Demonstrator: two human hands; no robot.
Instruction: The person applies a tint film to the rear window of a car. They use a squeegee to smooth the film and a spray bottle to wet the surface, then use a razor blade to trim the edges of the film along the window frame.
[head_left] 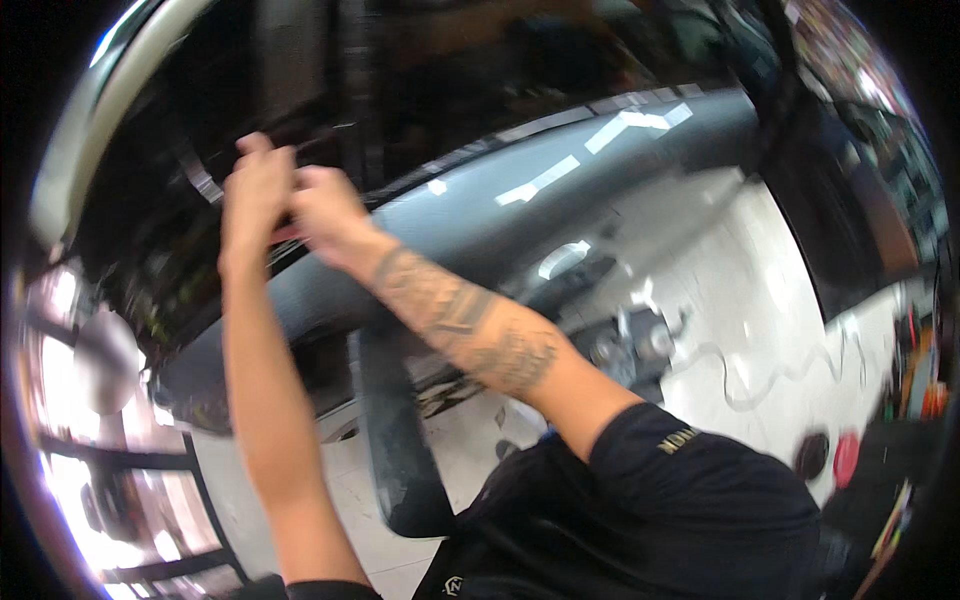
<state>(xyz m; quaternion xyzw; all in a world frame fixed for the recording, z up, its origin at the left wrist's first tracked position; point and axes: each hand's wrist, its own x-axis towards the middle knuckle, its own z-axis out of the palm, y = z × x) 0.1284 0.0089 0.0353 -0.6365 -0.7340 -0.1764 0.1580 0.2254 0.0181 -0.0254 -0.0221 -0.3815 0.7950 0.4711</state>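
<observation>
Both my arms reach up to the dark glass [480, 70] of a car, just above the blue-grey door [560, 165]. My left hand [258, 195] is closed, fingers bent toward the glass and smeared a little by motion. Right against it, my right hand [330, 212] is curled into a fist near the lower edge of the glass. A small reddish bit [286, 235] shows between the two hands, too blurred to name. Whatever the fingers hold is hidden. A dark trim strip [470, 150] runs along the window's base beside my right hand.
A dark, flat, rounded panel [405, 440] juts out between my forearms. On the pale floor stands a grey machine [640, 345] with a loose cord [740, 395]. Dark furniture with tools [915, 370] and a red round object [846, 458] are at the right. Dark window frames [120, 460] are at left.
</observation>
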